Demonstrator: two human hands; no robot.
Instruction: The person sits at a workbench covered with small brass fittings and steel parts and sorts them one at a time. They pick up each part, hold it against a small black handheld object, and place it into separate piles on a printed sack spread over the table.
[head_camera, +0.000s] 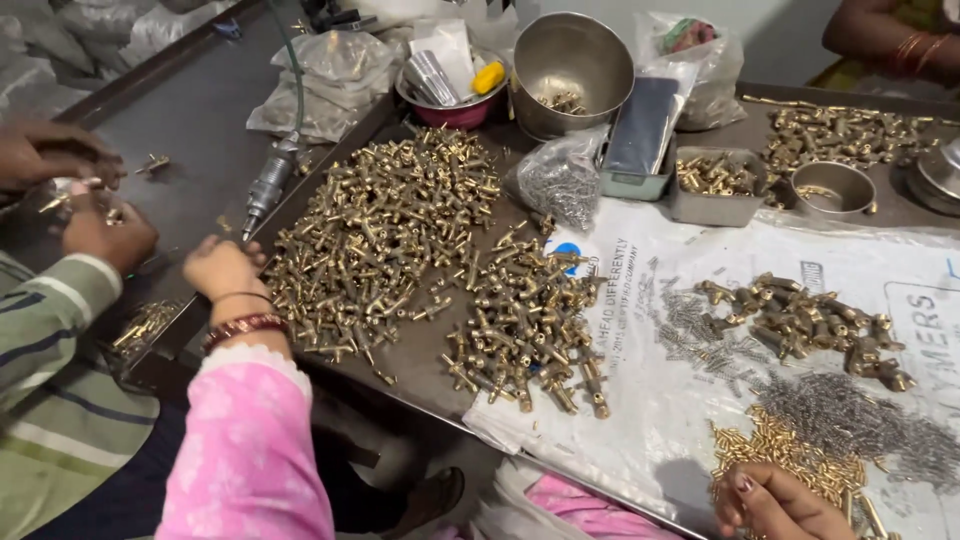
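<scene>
Small brass pins heaped at tray's near-right corner, right hand curled on them, pinching some; left hand w/ loose fingers rests by big fittings pile. Best pick one pin at a time

Fittings, springs and bowls across the tray

A large heap of fittings lies at the tray's left edge, a smaller heap just right of it. On the sheet rightward lie springs, with small pins before them. A large bowl stands at the back edge.
</scene>
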